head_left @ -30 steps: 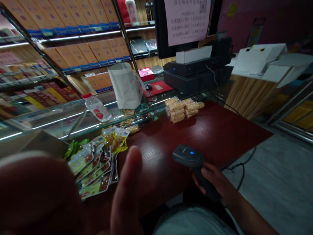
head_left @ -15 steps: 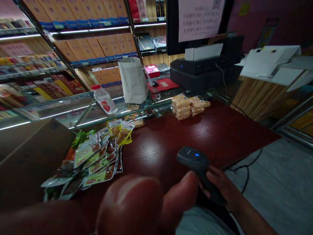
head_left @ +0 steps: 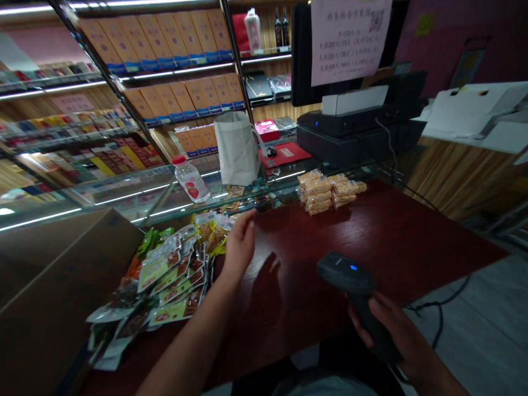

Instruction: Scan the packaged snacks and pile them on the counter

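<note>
My right hand (head_left: pixel 394 322) grips the handle of a black barcode scanner (head_left: pixel 348 275), whose blue light is on and whose head points left over the table. My left hand (head_left: pixel 240 245) hovers above the table's far left part, close to the yellow-edged snack packets (head_left: pixel 210 234). Its thumb and fingers are loosely apart, with nothing visible between them. Left of my forearm lies an overlapping pile of flat snack pouches (head_left: pixel 175 286), green and clear. Two stacks of wrapped tan snacks (head_left: pixel 315 192) sit at the far side of the table.
An open cardboard box (head_left: pixel 78 264) stands at the left. Behind the dark red tabletop (head_left: pixel 412 231), a glass counter carries a red-capped bottle (head_left: pixel 191 179), a white paper bag (head_left: pixel 236 148) and a cash drawer (head_left: pixel 355 140) below a monitor. A cable (head_left: pixel 439 313) hangs at the right.
My left hand has gone from close in front of the camera to the far packets. The scanner stays in my right hand. The view has shifted, so the scene sits lower and further right.
</note>
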